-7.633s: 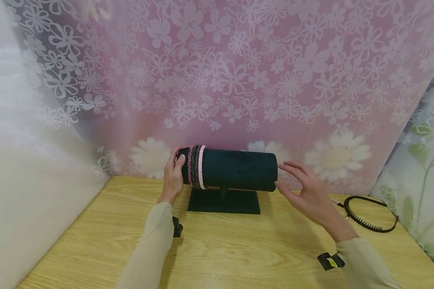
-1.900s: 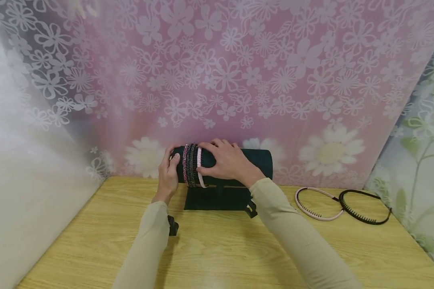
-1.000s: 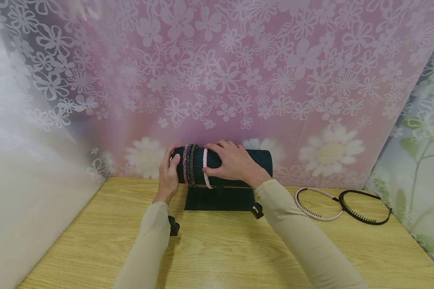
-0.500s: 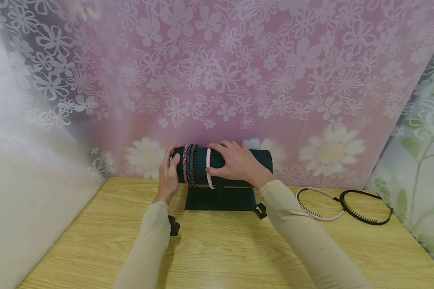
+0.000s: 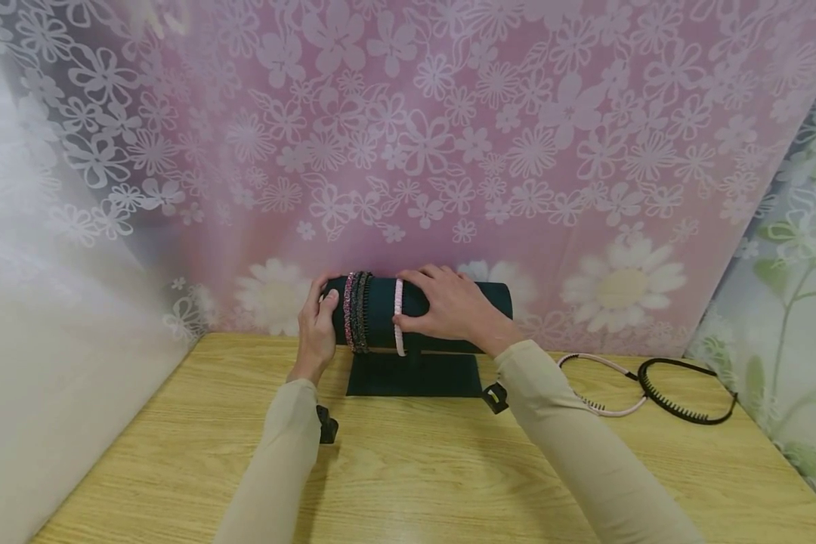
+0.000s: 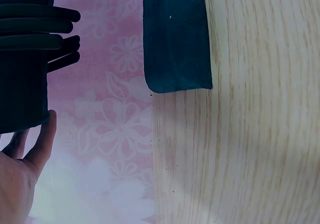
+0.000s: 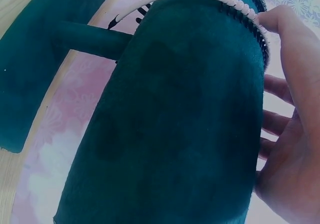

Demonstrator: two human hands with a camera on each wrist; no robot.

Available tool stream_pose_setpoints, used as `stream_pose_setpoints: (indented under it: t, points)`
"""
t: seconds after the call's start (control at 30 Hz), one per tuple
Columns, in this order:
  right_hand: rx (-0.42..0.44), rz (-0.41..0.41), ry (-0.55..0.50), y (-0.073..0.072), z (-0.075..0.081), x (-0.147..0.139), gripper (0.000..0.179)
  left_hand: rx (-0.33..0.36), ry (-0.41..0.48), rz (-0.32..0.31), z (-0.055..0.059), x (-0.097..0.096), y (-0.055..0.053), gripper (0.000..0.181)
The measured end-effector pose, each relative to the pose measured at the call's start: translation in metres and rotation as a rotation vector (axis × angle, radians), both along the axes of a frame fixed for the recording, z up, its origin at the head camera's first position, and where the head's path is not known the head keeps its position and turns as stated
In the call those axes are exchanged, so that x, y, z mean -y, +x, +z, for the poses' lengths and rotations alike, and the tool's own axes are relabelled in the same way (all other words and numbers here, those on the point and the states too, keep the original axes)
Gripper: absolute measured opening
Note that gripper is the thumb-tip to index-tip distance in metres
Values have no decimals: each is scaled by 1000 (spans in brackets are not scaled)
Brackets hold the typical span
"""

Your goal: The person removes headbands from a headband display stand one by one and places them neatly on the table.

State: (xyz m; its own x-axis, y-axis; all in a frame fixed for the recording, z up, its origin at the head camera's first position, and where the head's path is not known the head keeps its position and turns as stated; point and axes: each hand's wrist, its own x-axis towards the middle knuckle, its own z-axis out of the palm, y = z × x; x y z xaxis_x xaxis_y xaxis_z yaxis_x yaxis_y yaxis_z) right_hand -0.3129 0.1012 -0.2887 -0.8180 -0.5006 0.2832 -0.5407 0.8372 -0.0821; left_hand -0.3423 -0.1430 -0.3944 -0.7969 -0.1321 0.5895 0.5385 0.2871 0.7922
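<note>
A dark green velvet roll stand [image 5: 379,317] stands on the table. My left hand [image 5: 317,325] grips the left end of its roll, thumb in front. Close by that hand, a glittery red-pink headband [image 5: 348,310] and dark glittery headbands [image 5: 362,321] sit side by side on the roll. My right hand [image 5: 455,306] pinches a pink toothed headband [image 5: 399,341], which rests over the roll near the middle, apart from the others. In the right wrist view, the thumb is on the pink headband's wrapped section, and the other fingers are partly hidden behind the roll.
At the right on the wooden table [image 5: 394,468], another pink headband [image 5: 601,358] lies touching a black toothed headband [image 5: 687,415]. My right sleeve covers part of the pink one. A flowered pink curtain [image 5: 415,189] hangs behind the stand.
My right hand went from the roll's right end to the pink headband and slid it rightward, away from the others. Another pink headband now lies beside the black one. My left hand keeps its grip.
</note>
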Motion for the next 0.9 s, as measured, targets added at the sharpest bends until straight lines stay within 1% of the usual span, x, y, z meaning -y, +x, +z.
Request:
stream_pose_setpoints:
  t: [0.23,0.27,0.33,0.43,0.5,0.57,0.67,0.9]
  points:
    - [11,-8,-1,2,1,-3,78,21,19,-17,0,0,-1,42]
    - [14,-11,0,2,2,-4,78,27,16,-21,2,0,1,43]
    - [21,-16,2,2,2,-5,78,38,8,-27,12,-2,11,43]
    - [32,-21,5,2,3,-7,78,40,0,-25,13,-2,12,42]
    - [36,-24,7,1,3,-9,78,26,3,-21,10,-2,10,42]
    - [39,-30,8,1,3,-11,78,11,3,-15,2,1,0,42]
    - [44,-42,7,-1,3,-14,77,-6,1,-7,0,1,-1,42]
    - [50,-57,15,0,3,-20,78,2,2,-15,-1,2,-1,42]
